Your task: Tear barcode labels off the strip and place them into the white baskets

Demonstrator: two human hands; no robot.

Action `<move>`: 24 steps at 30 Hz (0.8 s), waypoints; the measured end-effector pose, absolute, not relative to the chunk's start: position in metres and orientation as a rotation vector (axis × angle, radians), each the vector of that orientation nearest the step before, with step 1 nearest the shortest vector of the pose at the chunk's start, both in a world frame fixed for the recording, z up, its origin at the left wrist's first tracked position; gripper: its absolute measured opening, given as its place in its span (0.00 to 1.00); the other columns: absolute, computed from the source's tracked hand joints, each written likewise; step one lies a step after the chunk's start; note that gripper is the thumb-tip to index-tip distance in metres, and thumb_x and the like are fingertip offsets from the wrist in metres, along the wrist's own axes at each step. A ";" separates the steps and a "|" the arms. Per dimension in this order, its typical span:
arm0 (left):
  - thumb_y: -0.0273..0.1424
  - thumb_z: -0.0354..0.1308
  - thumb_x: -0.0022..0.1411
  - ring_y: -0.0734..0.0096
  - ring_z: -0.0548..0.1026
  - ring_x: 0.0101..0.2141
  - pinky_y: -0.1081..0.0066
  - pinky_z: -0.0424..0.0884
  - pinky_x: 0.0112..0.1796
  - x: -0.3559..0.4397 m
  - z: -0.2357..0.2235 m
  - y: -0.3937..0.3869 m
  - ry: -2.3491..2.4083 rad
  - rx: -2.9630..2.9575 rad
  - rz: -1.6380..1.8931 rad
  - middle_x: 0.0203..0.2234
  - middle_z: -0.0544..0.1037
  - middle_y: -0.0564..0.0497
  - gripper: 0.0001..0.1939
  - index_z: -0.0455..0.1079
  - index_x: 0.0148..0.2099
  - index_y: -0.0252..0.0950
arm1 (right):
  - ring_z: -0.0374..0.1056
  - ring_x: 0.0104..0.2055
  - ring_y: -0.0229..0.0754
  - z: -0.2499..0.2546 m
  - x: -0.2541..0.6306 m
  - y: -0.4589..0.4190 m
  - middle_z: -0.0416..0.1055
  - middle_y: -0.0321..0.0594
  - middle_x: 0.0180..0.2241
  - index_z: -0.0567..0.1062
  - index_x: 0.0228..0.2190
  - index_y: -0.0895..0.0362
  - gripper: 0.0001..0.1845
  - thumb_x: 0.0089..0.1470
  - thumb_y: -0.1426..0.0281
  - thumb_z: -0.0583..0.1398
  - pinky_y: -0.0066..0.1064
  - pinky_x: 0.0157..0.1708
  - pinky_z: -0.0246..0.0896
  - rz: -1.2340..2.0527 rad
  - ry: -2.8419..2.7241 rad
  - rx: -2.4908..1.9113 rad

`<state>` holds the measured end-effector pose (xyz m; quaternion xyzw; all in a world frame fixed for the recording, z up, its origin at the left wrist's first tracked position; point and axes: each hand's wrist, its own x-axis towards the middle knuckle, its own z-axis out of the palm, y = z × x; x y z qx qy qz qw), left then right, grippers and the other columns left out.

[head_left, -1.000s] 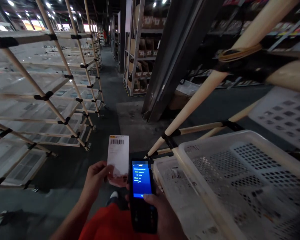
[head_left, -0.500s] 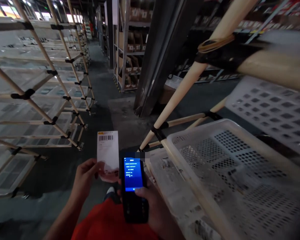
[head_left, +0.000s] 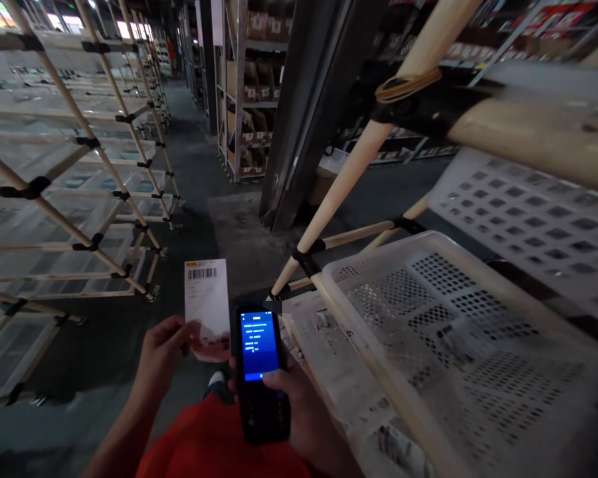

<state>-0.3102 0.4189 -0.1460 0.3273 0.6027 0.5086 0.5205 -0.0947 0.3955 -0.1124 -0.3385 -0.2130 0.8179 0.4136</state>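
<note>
Pinched in my left hand (head_left: 165, 345) is the lower left edge of a white slip (head_left: 206, 299), which has a barcode near its top and a reddish lower end. Just right of the slip, my right hand (head_left: 294, 392) is wrapped round a black handheld scanner (head_left: 264, 415). Its lit blue screen (head_left: 260, 345) carries lines of small text, too small to read. My right thumb lies over the lower edge of that screen. The scanner overlaps the slip's lower right side or sits close against it; which, I cannot tell.
A white perforated basket (head_left: 398, 265) rests on a pipe-framed rack (head_left: 346, 179) at my right, with another perforated basket (head_left: 523, 199) above it. Pipe racks (head_left: 109, 159) of clear bins line the left. Ahead stand a dark steel column (head_left: 303, 119) and shelves of cardboard boxes (head_left: 252, 123).
The whole surroundings, with my hands, have shifted slightly left in view. My grip on the slip and the scanner looks the same, and the thumb stays at the screen's lower edge.
</note>
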 end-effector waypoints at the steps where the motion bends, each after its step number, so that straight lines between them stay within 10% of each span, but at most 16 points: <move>1: 0.38 0.65 0.51 0.79 0.61 0.20 0.78 0.58 0.22 -0.311 -0.147 0.419 1.441 0.780 1.221 0.18 0.69 0.55 0.13 0.70 0.25 0.34 | 0.73 0.38 0.52 -0.112 -0.095 0.395 0.75 0.50 0.44 0.67 0.51 0.59 0.29 0.44 0.71 0.60 0.43 0.40 0.65 2.050 -0.541 -0.848; 24: 0.39 0.67 0.47 0.78 0.61 0.19 0.78 0.58 0.21 -0.313 -0.141 0.421 1.529 0.735 1.195 0.15 0.68 0.55 0.16 0.68 0.22 0.34 | 0.73 0.36 0.53 -0.129 -0.094 0.399 0.75 0.49 0.39 0.68 0.48 0.61 0.27 0.43 0.73 0.59 0.43 0.38 0.64 2.058 -0.478 -0.866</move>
